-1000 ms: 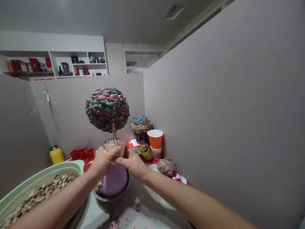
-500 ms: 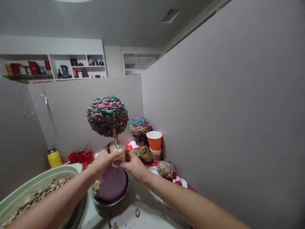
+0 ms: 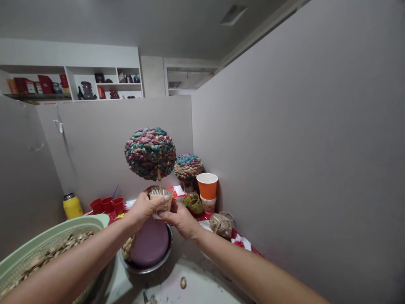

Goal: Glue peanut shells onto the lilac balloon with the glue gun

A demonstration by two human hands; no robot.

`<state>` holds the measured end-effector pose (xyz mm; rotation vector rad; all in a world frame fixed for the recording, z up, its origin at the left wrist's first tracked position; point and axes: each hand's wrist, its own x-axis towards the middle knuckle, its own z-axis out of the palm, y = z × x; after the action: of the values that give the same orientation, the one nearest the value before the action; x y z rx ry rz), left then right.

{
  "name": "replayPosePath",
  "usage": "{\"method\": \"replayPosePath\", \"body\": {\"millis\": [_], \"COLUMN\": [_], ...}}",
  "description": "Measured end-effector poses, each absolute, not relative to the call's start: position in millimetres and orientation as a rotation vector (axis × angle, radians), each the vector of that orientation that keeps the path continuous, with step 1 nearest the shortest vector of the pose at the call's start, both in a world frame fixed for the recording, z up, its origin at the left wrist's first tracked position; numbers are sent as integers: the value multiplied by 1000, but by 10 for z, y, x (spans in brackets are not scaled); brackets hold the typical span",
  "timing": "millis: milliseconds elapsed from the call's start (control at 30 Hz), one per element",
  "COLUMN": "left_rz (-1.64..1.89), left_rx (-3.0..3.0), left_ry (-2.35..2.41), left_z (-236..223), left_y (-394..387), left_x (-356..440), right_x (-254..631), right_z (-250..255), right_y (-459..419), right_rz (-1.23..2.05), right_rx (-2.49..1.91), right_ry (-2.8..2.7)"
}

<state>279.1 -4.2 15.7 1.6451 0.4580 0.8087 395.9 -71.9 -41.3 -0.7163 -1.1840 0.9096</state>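
Note:
Both of my hands hold a small paper cup (image 3: 165, 207) with a cut, fringed rim. A twine-coloured stem (image 3: 159, 182) rises from it, topped by a big ball (image 3: 150, 154) covered in pink, teal and purple shell-like pieces. My left hand (image 3: 146, 207) wraps the cup's left side, thumb across its front. On the right and low down, my right hand (image 3: 182, 219) grips it; some of its fingers are hidden behind the cup. Just below the hands, a smooth purple dome (image 3: 150, 245) sits in a metal bowl (image 3: 147, 270) with pale shells (image 3: 127, 249) beside it.
A green basket (image 3: 103, 220) of shells stands left, near a yellow bottle (image 3: 72, 207) and red cups (image 3: 107, 205). To the right are a similar ball tree (image 3: 188, 165), stacked paper cups (image 3: 207, 188) and a twine ball (image 3: 220, 225). A grey partition (image 3: 284, 147) borders the right.
The ball tree has moved slightly right and a little away, now overlapping the edge of the tree behind. Both hands keep their hold. The view has shifted slightly.

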Motion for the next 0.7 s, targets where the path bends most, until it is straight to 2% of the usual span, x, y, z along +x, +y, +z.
{"method": "replayPosePath", "body": {"millis": [700], "left_rz": [687], "left_rx": [1754], "left_ry": [389], "left_z": [229], "left_y": [332], "left_x": [3083], "right_x": [4391], "right_z": [-541], "right_y": [-543], "right_rz": [847], "right_rx": [-873], "right_ry": [-1267]}}
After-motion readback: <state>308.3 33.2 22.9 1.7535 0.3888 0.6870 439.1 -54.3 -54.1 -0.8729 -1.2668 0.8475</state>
